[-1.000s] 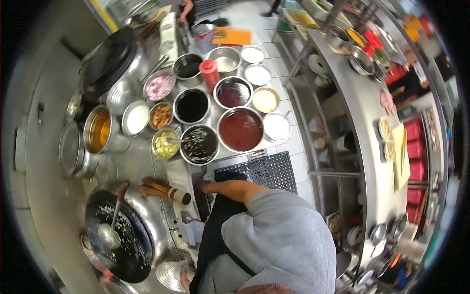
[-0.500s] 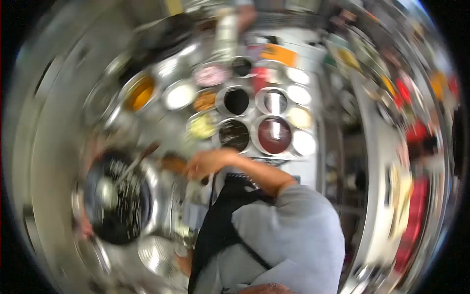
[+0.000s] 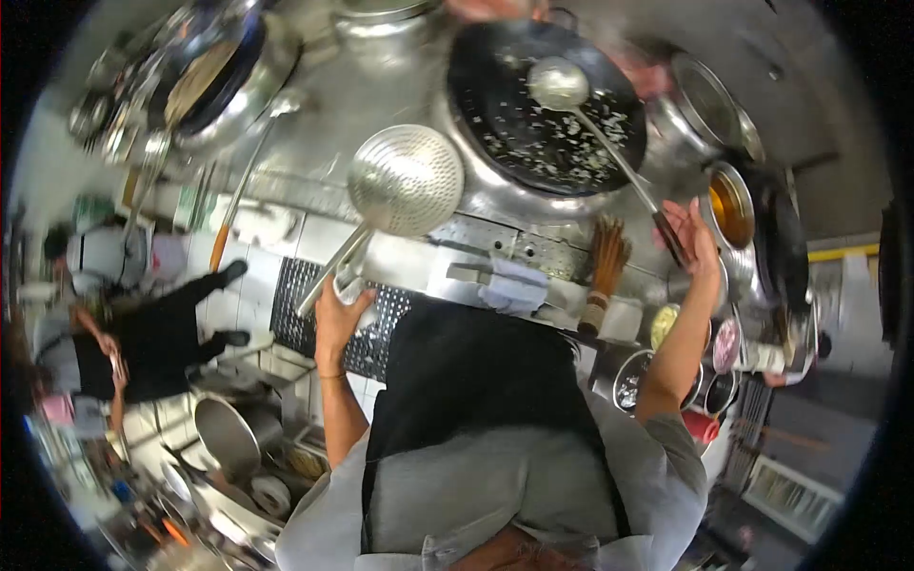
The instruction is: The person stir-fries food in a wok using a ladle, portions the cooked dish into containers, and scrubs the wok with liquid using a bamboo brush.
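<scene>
My left hand (image 3: pixel 341 319) is closed around the handle of a perforated skimmer (image 3: pixel 407 181), its thumb sticking out to the right. The skimmer's round head rests at the stove edge. My right hand (image 3: pixel 700 238) is at the black handle end of a ladle (image 3: pixel 559 84), fingers apart around it; a firm grip does not show. The ladle's bowl lies in a black wok (image 3: pixel 495 119) among small pale chopped bits (image 3: pixel 590 157). A bamboo brush (image 3: pixel 606 276) lies at the front edge, left of my right forearm, and a folded blue-white cloth (image 3: pixel 514 285) lies nearby.
A pot of amber liquid (image 3: pixel 731 211) stands right of the wok, with several ingredient bowls below it. Another wok (image 3: pixel 224 81) and a long-handled utensil (image 3: pixel 221 243) are at upper left. Co-workers (image 3: pixel 109 252) stand at far left beyond a black perforated mat (image 3: pixel 300 305).
The view has swung round to face the stove and sharpened. My right hand has moved from beside the brush to the ladle handle. The ladle keeps its place in the wok.
</scene>
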Available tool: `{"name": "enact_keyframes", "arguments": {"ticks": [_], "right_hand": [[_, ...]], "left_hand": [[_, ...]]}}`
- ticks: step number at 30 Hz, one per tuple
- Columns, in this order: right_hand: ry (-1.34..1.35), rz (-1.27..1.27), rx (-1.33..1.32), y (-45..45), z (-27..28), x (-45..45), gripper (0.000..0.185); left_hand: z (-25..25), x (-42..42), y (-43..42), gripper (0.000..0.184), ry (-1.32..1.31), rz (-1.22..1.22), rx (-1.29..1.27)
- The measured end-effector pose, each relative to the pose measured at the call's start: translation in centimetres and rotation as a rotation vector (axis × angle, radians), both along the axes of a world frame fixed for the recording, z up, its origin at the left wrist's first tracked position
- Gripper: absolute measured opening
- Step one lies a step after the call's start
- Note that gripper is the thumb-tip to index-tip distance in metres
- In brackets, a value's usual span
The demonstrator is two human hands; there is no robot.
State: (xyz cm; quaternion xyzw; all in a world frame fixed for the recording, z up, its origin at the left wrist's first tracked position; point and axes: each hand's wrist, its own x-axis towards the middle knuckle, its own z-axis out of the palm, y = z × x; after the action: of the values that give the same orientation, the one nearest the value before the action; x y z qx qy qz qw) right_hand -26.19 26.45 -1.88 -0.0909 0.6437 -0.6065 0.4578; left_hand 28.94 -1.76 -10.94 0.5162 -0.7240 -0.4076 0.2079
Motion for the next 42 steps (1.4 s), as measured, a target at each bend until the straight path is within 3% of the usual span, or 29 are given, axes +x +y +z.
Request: {"name": "enact_keyframes", "arguments": {"ticks": [2,4,5,6,8,10,11,15,17,20,25,28,29,30,32,33,36,37,42], "right_hand": [[-0.100,0.111,-0.098,-2.4,-0.4,0.7,0.065],[-0.604,0.095,-0.323,-5.4,-0.8,1.9,0.059],[-0.855,0.080,-0.433,-7.1,-0.4,3.0,0.056],[-0.941,-0.027,-0.437,-8.7,0.4,4.0,0.051],[-0.939,-0.007,-0.483,-10.6,0.8,4.7,0.041],[-0.367,0.068,-0.290,-12.2,1.8,6.9,0.031],[-0.280,-0.007,-0.183,-13.5,3.1,8.5,0.023],[0.025,0.086,-0.234,-19.1,7.1,11.5,0.032],[0.210,0.109,-0.165,-24.8,8.6,13.1,0.020],[0.342,0.226,-0.171,-35.3,7.0,12.4,0.011],[0.767,0.258,-0.009,-50.7,1.4,12.1,0.011],[0.435,0.263,0.033,-53.4,2.1,12.6,0.010],[0.152,0.267,0.051,-54.9,1.5,10.3,0.009],[-0.114,0.417,-0.223,-54.8,0.2,7.2,0.010],[-0.801,0.225,-0.466,-55.4,0.9,5.1,0.011],[-0.918,0.256,-0.475,-54.5,1.9,4.1,0.013],[-0.916,0.181,-0.419,-50.0,6.6,5.0,0.019],[-0.965,0.160,-0.459,-48.6,7.3,4.2,0.031],[-1.023,0.138,-0.537,-37.7,13.5,3.7,0.049]], "left_hand": [[1.7,-1.0,1.6,0.056,0.061,0.025,0.077],[-0.3,-2.3,1.7,0.052,0.019,-0.093,-0.179],[-0.8,-3.5,1.7,0.048,0.004,-0.085,-0.183],[-1.2,-4.9,1.4,0.048,0.003,-0.129,-0.203],[-1.4,-7.5,0.7,0.049,-0.001,-0.213,-0.244],[-2.3,-9.2,0.0,0.051,-0.076,-0.301,-0.163],[-3.5,-9.7,-0.3,0.053,-0.145,-0.318,-0.189],[-4.0,-10.0,-0.3,0.056,-0.001,-0.277,-0.240],[-4.6,-10.4,-0.1,0.058,-0.058,-0.310,-0.210],[-5.0,-10.5,0.1,0.063,-0.122,-0.319,-0.213],[-5.1,-9.8,-0.3,0.064,0.019,-0.364,-0.221],[-5.0,-9.9,-0.2,0.064,0.008,-0.408,-0.165],[-4.9,-9.8,-0.2,0.061,0.039,-0.394,-0.183],[-5.2,-9.7,-0.1,0.061,0.060,-0.393,-0.194],[-5.7,-9.7,-0.3,0.061,0.102,-0.398,-0.218],[-5.6,-9.6,-0.3,0.061,0.109,-0.398,-0.207],[-5.0,-9.2,-0.2,0.062,0.118,-0.423,-0.185],[-5.1,-9.0,-0.1,0.063,0.113,-0.433,-0.189],[-2.4,-8.8,0.2,0.073,0.006,-0.475,-0.154]]}}
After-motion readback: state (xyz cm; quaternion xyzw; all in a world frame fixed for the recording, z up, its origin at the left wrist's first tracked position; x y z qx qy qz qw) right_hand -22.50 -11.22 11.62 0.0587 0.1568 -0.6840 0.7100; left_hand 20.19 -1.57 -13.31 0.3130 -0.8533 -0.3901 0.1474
